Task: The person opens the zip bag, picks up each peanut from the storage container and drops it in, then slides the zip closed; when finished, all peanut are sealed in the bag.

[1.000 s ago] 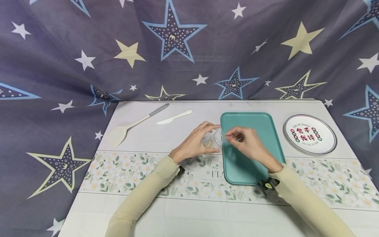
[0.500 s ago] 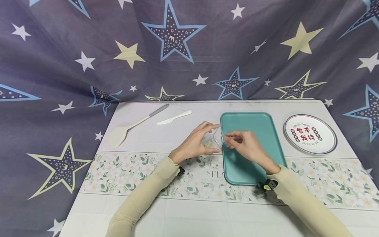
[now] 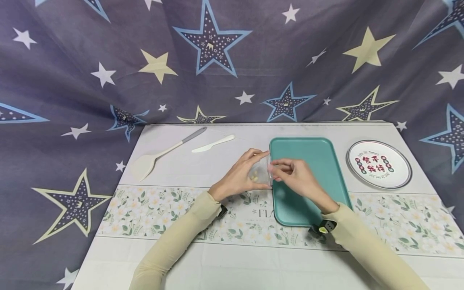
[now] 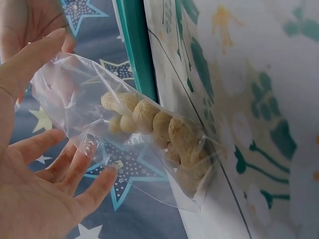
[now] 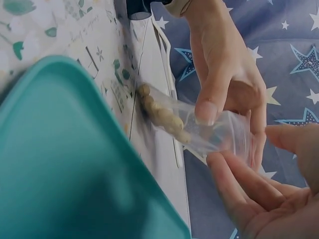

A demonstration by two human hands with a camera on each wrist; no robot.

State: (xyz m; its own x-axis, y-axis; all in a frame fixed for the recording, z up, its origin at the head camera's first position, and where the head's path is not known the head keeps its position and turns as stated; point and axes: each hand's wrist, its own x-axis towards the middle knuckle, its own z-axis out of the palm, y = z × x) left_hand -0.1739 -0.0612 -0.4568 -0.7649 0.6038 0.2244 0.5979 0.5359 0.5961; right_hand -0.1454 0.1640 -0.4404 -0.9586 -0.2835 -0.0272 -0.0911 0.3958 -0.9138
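A clear plastic bag (image 3: 258, 171) stands between my hands beside the green tray, with several peanuts (image 4: 144, 117) in its lower part. My left hand (image 3: 235, 177) holds the bag near its mouth, thumb on one side and fingers on the other. From the right, my right hand (image 3: 295, 177) reaches over the tray and pinches the edge of the bag's mouth. In the right wrist view the peanuts (image 5: 162, 114) show through the plastic, and my right fingers (image 5: 239, 184) touch the bag's rim.
The green tray (image 3: 308, 209) lies under my right hand. A white plate (image 3: 379, 177) with red lettering stands to its right. A pale spoon with a grey handle (image 3: 148, 161) and a white plastic knife (image 3: 213, 143) lie at the back left. A star-patterned curtain (image 3: 232, 96) hangs behind the table.
My right hand has moved left onto the bag's mouth. The mouth was spread wide and now looks nearly flat. My left hand stays in about the same place.
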